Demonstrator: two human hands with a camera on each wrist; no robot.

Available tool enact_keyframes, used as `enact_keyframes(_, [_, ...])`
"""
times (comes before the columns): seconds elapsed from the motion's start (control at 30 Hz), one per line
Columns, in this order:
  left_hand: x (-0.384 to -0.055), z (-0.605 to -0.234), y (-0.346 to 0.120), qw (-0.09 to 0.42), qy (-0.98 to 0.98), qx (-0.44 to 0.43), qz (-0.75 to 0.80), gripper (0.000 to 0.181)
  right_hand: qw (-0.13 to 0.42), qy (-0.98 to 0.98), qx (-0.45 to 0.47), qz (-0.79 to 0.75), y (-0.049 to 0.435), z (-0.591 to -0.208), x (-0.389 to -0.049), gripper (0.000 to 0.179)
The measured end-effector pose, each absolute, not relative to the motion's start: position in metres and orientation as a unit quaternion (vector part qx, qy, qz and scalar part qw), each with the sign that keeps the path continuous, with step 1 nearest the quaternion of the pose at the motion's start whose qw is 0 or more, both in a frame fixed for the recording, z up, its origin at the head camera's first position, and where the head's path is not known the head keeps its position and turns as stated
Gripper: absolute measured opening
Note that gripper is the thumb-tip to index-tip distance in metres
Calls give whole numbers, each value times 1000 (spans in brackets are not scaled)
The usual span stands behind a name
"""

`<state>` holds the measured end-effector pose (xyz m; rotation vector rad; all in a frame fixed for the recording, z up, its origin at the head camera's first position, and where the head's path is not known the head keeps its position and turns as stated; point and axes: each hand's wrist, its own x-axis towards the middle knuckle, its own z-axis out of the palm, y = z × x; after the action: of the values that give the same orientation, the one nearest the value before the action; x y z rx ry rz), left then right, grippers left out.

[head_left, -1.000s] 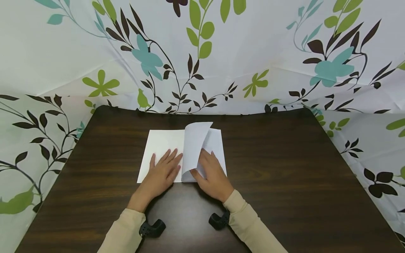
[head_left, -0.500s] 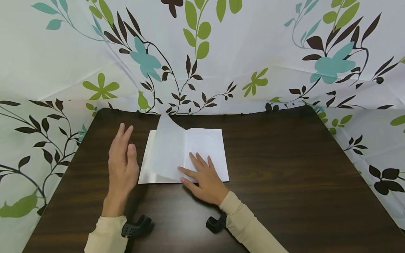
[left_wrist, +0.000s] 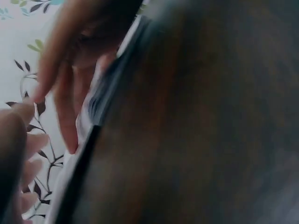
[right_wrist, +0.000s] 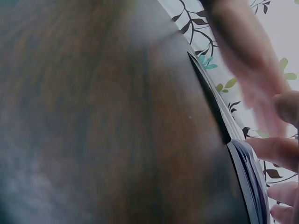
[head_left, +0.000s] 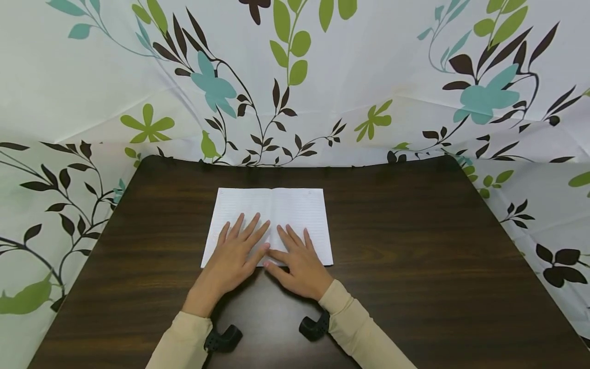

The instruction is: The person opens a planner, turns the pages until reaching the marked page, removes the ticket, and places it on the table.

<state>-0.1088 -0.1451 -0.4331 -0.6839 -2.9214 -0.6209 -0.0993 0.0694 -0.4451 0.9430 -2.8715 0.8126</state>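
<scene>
An open notebook (head_left: 299, 205) with lined white pages lies flat on the dark wooden table (head_left: 415, 246). My left hand (head_left: 235, 259) rests spread on the left page, its fingers straight and angled toward the centre fold. Across the fold, my right hand (head_left: 299, 264) lies on the right page with its fingers spread. The two thumbs come close together near the book's lower edge. In the right wrist view the notebook's edge (right_wrist: 243, 177) shows a dark cover and a stack of pages. Both wrist views are partly blurred.
Behind the table hangs a white cloth (head_left: 332, 66) printed with green, teal and brown leaves. A black wrist camera (head_left: 223, 339) sits at the left wrist and another black camera (head_left: 315, 327) at the right.
A page turned from right to left and now lies flat. My left hand lifted off to the left of the notebook, then came back onto the left page. My right hand flattened on the right page.
</scene>
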Motion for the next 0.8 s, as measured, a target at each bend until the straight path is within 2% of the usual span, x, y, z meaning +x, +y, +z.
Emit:
enact_keyframes(0.1, [-109, -442, -143, 19, -957, -215, -196, 55, 14, -917, 299, 262, 71, -446, -99, 50])
enact_keyframes(0.33, [-108, -449, -145, 27, -960, -218, -175, 50, 37, -916, 283, 280, 80, -446, -97, 53])
enact_keyframes(0.63, [-108, -451, -143, 16, -958, -215, -190, 54, 150, -923, 209, 287, 95, -451, -101, 62])
enact_keyframes(0.8, [-109, -450, -143, 9, -960, -205, -190, 61, 173, -928, 166, 286, 100, -454, -104, 65])
